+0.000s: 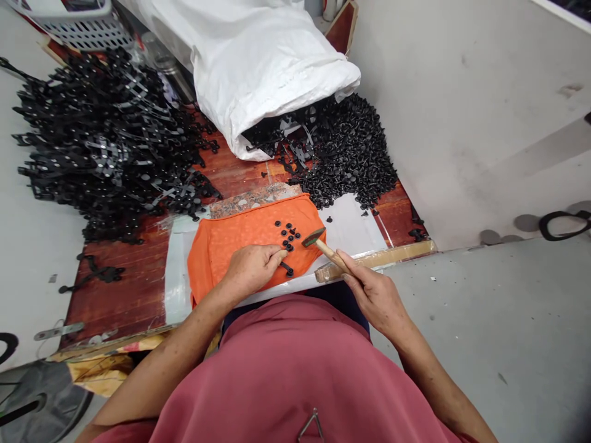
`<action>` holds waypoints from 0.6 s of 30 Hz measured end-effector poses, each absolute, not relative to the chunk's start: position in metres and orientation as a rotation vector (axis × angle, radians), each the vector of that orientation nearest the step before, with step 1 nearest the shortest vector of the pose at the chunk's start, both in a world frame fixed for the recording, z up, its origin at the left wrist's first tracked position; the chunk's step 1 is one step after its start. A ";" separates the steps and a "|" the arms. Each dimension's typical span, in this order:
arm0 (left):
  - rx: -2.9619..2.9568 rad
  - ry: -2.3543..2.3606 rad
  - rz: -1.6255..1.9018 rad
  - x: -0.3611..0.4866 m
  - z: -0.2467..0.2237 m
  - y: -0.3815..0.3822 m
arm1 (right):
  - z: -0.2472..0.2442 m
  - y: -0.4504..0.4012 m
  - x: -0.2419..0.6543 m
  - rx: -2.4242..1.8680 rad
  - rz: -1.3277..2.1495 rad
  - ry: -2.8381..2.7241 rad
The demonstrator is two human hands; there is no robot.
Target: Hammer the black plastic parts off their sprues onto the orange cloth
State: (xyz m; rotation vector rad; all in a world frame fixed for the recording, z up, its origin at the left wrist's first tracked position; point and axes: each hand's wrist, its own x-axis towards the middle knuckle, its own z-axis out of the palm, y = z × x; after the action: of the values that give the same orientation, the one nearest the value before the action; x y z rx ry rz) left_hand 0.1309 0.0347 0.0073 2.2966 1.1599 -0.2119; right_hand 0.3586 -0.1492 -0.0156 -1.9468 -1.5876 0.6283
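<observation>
A worker's right hand grips a wooden-handled hammer, its head just beside a cluster of round black pieces. The left hand, closed in a pinch, appears to hold a short black strap on an orange cloth. The step in hand looks like positioning the strap for a hammer blow; a strike would call for steadying it and keeping fingertips clear. Beyond the cloth, a speckled slab shows on the red tabletop, where black studs spread beside a white sack and straps pile to the left.
</observation>
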 end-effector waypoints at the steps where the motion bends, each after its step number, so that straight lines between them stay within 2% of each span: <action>1: 2.313 1.165 -0.220 0.131 0.008 0.035 | -0.011 -0.147 0.357 -1.924 0.593 -1.619; 5: 2.366 1.189 -0.245 0.133 0.010 0.034 | 0.000 -0.139 0.349 -1.858 0.431 -1.727; 9: 2.380 1.202 -0.265 0.134 0.010 0.033 | -0.004 -0.134 0.341 -1.988 0.332 -1.873; 15: 2.329 1.146 -0.188 0.130 0.004 0.033 | -0.010 -0.136 0.339 -1.992 0.263 -1.855; 18: 2.313 1.151 -0.164 0.129 0.001 0.033 | -0.012 -0.135 0.334 -2.037 0.344 -1.892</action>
State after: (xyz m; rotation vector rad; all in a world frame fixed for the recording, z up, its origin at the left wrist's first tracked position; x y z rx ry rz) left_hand 0.1292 0.0334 0.0008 2.3132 1.1513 -0.1644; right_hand 0.3341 -0.1346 -0.0121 -2.0371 -1.8917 0.3440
